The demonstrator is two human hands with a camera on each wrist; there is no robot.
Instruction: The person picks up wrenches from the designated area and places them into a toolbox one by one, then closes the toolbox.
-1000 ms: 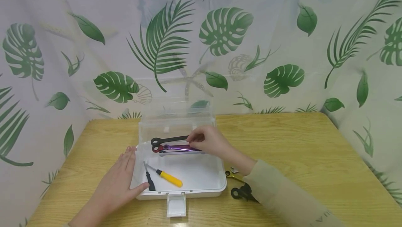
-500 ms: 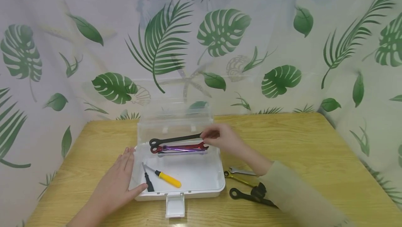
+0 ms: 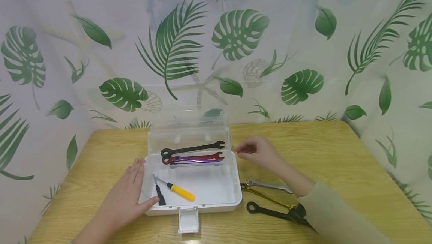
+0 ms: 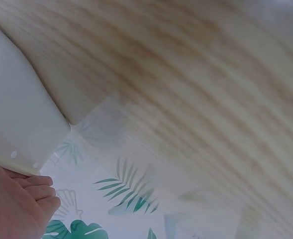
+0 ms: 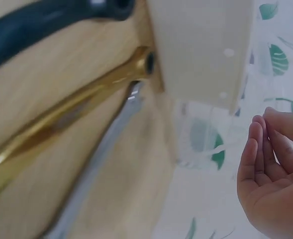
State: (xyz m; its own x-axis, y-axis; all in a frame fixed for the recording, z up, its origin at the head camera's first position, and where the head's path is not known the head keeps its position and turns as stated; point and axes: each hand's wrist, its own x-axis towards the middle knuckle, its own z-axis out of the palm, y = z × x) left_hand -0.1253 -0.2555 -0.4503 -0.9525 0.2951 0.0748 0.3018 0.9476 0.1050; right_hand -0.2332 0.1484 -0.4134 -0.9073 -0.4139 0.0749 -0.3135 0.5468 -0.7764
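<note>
The black flat metal wrench (image 3: 192, 148) is lying in the upper tray of the open white plastic toolbox (image 3: 236, 195), just behind the red-and-purple wrench (image 3: 193, 158) — the two are almost parallel, w/ open ends pointing right. The right hand (image 3: 258, 151) is hovering just beside the box's right edge, near the black wrench's open end but not touching it; fingers are loosely curled, thumb and forefinger close together, holding nothing. The left hand (image 3: 126, 195) is resting flat on the box's front-left corner, fingers straight, thumb on the rim. Inside the lower part are lying a yellow-handled screwdriver (image 3: 177, 190) and a small black-handled screwdriver (image 3: 159, 192). On the wooden table (image 3: 337, 154), right of the box, are lying a silver wrench (image 3: 268, 185), a gold wrench (image 3: 264, 196) and another black wrench (image 3: 268, 211).
</note>
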